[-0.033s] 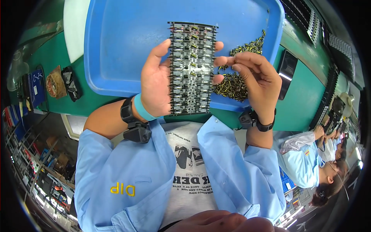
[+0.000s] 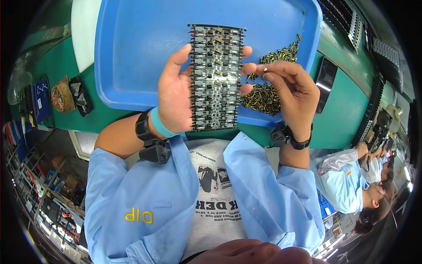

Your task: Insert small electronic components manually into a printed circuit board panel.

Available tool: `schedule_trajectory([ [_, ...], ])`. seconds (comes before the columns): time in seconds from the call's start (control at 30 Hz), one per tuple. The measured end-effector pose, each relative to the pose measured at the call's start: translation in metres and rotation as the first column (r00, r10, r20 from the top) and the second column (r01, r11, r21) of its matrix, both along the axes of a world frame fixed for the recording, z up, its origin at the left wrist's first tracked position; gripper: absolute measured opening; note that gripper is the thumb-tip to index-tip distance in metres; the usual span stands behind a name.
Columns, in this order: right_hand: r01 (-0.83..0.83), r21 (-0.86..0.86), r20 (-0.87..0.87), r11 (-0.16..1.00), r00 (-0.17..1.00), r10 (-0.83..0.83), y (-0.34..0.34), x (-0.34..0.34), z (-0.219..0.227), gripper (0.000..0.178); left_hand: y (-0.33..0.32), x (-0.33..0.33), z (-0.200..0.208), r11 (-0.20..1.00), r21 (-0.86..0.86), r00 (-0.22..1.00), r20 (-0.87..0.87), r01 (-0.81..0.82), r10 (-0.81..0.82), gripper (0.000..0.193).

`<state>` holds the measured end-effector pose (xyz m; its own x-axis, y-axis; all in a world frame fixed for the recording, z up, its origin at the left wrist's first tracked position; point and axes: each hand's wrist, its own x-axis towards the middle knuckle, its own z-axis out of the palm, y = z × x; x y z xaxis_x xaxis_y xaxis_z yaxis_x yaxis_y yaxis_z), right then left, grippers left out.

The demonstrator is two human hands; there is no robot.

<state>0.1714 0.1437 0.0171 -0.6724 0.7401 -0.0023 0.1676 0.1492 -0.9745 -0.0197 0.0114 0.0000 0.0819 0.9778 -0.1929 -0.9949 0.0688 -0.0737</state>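
My left hand [image 2: 172, 94] holds a long circuit board panel [image 2: 215, 101] over the tray, thumb along its left edge and fingertips showing past its right edge. The panel has many narrow rows of parts, and several small yellow-green capacitors [image 2: 218, 63] stand in a column down the middle of its upper half. Just right of the panel, my right hand [image 2: 295, 90] is closed in a pinch, thumb against forefinger. Between those fingertips is a tiny capacitor [image 2: 265, 69], mostly hidden, with a bright end showing. Under this hand lies a heap of loose capacitors [image 2: 263, 99].
The blue tray [image 2: 132, 104] rests on a green table [image 2: 340, 121]. Right of it lies a black phone-like slab [image 2: 326, 83]; to the left are a round brown packet [image 2: 63, 97] and a black wrapper [image 2: 80, 96]. A co-worker [image 2: 345, 180] sits at the right.
The panel and my left hand have shifted slightly left. My right hand keeps its pinch, and a bright end now shows at its fingertips.
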Motion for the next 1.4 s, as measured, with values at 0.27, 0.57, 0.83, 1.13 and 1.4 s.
schedule_trajectory([
  [0.27, -0.048, -0.072, -0.04, 0.996, 0.998, 0.045, 0.005, 0.004, 0.003, 0.021, 0.005, 0.001, 0.005, 0.994, -0.099, 0.998, -0.046, -0.044, 0.04, 0.076],
  [0.57, -0.066, -0.171, -0.119, 0.983, 0.992, 0.046, 0.006, 0.007, -0.002, 0.02, 0.007, 0.004, 0.003, 0.991, -0.125, 0.997, -0.075, -0.041, 0.032, 0.075],
  [0.83, -0.032, -0.225, -0.195, 0.974, 0.981, -0.013, 0.002, 0.004, -0.001, 0.018, 0.001, 0.008, -0.004, 1.0, -0.011, 0.997, -0.065, 0.029, -0.03, 0.075],
  [1.13, -0.071, -0.173, -0.085, 0.982, 0.995, 0.057, 0.009, 0.016, -0.007, 0.019, 0.002, 0.012, -0.006, 0.998, -0.065, 0.996, -0.093, 0.0, -0.006, 0.077],
  [1.4, 0.003, -0.318, -0.163, 0.948, 0.985, -0.058, 0.002, 0.005, 0.0, 0.014, 0.003, 0.013, -0.008, 0.993, -0.118, 0.996, -0.086, -0.002, -0.008, 0.077],
])
